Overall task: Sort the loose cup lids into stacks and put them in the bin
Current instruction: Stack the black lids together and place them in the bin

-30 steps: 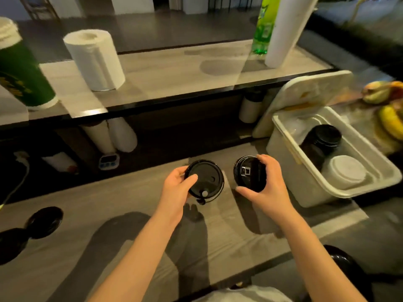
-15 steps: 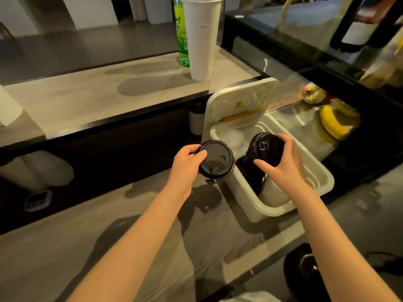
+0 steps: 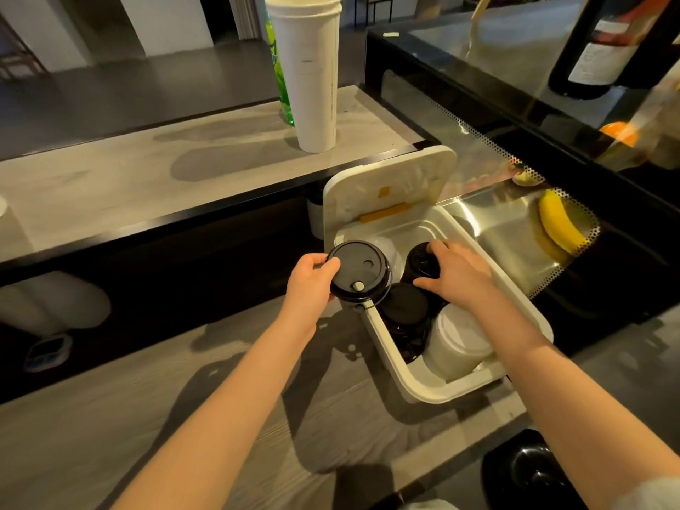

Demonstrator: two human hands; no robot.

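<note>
A white plastic bin [image 3: 397, 366] sits at the counter's right end, its hinged lid [image 3: 386, 189] standing open at the back. My left hand [image 3: 311, 281] grips a stack of black cup lids [image 3: 358, 270] by its rim, at the bin's left edge. My right hand [image 3: 456, 274] is inside the bin, closed on a second black lid stack [image 3: 421, 263]. Another black lid stack [image 3: 403, 311] and a white lid stack [image 3: 456, 344] stand in the bin's near half.
A tall stack of white cups [image 3: 307, 71] and a green bottle [image 3: 281, 90] stand on the raised counter behind. A glass display case [image 3: 515, 149] with a banana [image 3: 559, 222] borders the bin on the right. A black round object [image 3: 530, 469] sits below the counter edge.
Both hands moved right from the counter middle to the bin. My right hand lowered its black lid stack into the bin; my left hand brought its stack to the bin's left edge.
</note>
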